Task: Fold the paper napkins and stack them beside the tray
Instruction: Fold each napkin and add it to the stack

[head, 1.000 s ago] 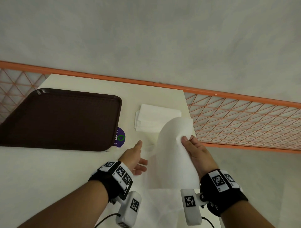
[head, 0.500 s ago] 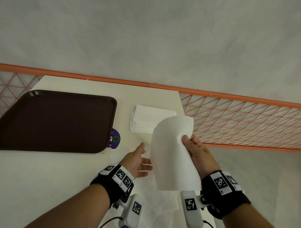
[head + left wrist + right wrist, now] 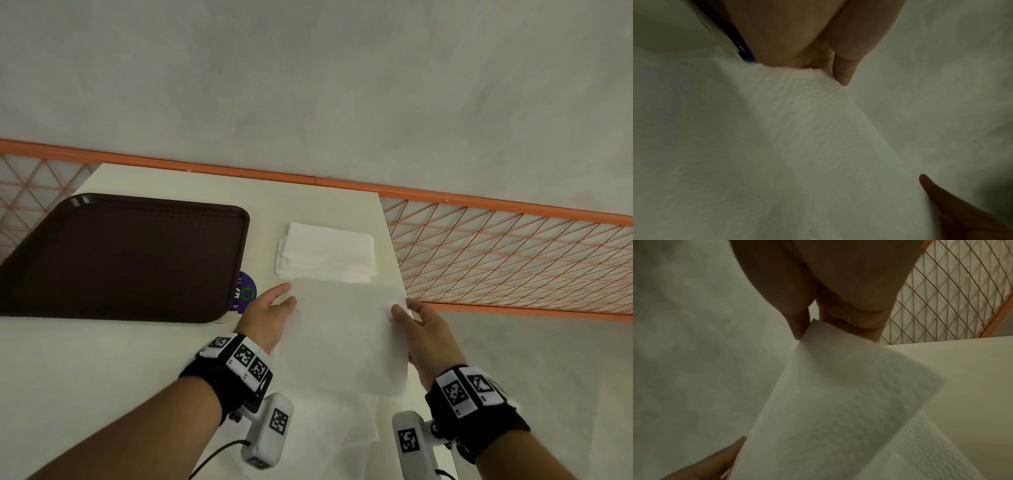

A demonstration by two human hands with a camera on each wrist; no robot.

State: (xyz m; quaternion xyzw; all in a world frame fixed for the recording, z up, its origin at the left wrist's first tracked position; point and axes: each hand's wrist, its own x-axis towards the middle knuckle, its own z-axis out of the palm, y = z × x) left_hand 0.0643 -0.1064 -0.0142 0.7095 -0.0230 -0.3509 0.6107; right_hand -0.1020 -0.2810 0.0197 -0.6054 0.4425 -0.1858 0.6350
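A white paper napkin point(image 3: 346, 335) hangs spread out between my two hands, just above the table. My left hand point(image 3: 287, 300) pinches its far left corner; the left wrist view shows the thumb and fingers point(image 3: 842, 73) closed on the napkin's point(image 3: 777, 129) edge. My right hand point(image 3: 401, 310) pinches the far right corner, and the right wrist view shows the napkin point(image 3: 838, 394) caught between thumb and fingers point(image 3: 799, 324). A stack of folded napkins point(image 3: 325, 253) lies beyond the held one, to the right of the dark brown tray point(image 3: 120, 257).
More unfolded napkins point(image 3: 329, 431) lie on the cream table point(image 3: 68, 377) under my wrists. A purple round sticker point(image 3: 246, 291) sits by the tray's corner. The table's right edge point(image 3: 394, 246) is close to the stack. An orange mesh railing point(image 3: 513, 253) runs behind.
My right hand held the napkin upright and curled by itself. Now the left hand has taken the other corner, and the sheet is spread flat and lowered between both hands.
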